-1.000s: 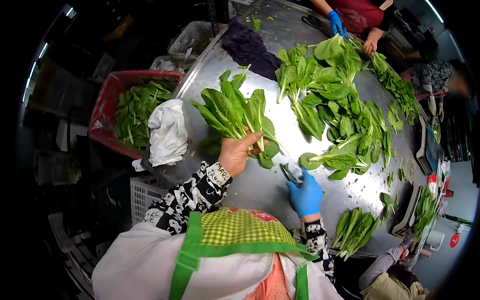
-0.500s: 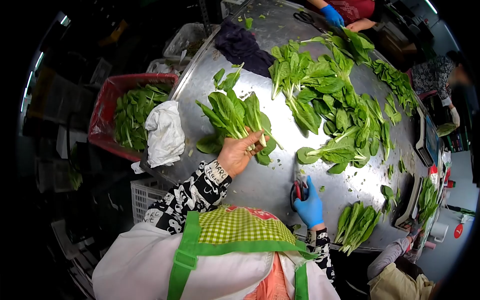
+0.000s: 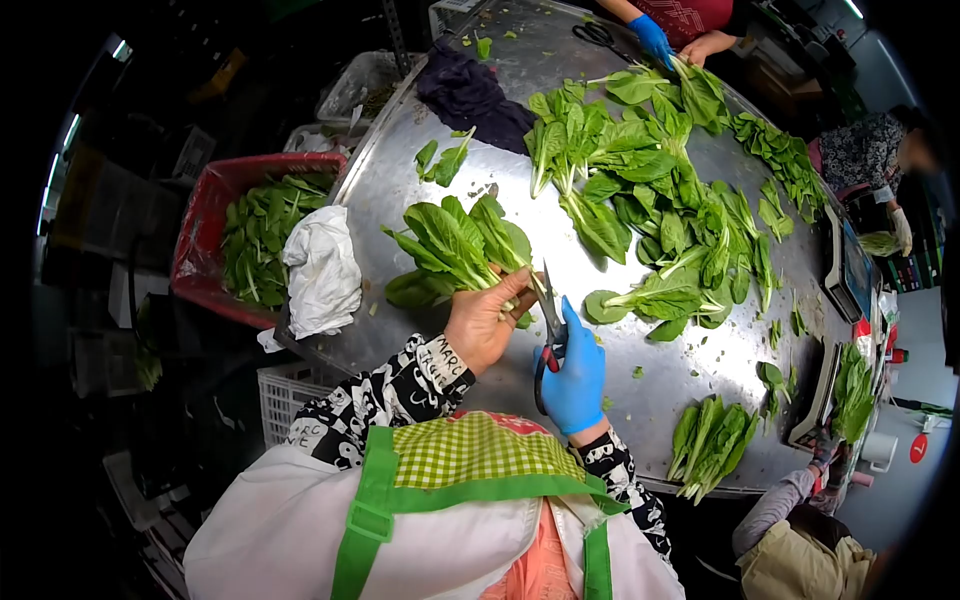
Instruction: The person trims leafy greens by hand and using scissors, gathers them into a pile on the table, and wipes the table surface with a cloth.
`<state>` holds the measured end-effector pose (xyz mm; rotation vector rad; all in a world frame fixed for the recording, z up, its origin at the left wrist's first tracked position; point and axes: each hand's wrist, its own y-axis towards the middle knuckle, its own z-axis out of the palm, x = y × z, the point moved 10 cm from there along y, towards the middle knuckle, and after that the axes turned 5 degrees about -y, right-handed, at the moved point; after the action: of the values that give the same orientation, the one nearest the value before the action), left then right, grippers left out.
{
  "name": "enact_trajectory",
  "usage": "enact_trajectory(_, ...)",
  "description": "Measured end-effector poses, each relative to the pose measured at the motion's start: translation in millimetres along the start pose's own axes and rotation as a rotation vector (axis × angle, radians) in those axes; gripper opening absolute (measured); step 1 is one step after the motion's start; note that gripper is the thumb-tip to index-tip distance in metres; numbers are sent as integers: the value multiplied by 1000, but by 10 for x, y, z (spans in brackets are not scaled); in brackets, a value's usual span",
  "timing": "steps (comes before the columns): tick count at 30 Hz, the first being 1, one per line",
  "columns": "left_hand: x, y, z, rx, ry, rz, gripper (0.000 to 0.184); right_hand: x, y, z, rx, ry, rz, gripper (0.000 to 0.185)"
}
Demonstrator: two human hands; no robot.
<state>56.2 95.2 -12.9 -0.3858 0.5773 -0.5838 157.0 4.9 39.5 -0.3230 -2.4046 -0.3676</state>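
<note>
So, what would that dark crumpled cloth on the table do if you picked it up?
The dark cloth would probably flop, as it lies in loose folds. Pushed, it likely wouldn't roll, since it's bunched unevenly.

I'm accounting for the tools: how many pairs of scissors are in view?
2. One pair of scissors is in the wearer's gloved right hand; the other pair lies on the metal table near the co-worker's blue glove. More could be hidden under the leafy greens.

Glare whitens the flat grey metal table [image 3: 545, 230] mid-scene. Slim white tube lights [image 3: 71, 131] glow amid darkness at left; fisheye distortion bends the edges.
</note>
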Motion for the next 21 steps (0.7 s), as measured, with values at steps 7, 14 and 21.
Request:
enact_trajectory(7, 63, 2, 53, 47, -67, -47, 15, 120, -40, 17, -88, -167, -161, 57)
enact_trajectory(14, 29, 138, 36, 19, -286, -138, 19, 79, -122, -4, -22, -83, -153, 62)
enact_trajectory(21, 70, 74, 113, 3, -346, -159, 24, 58, -122, 110, -4, -137, -133, 68)
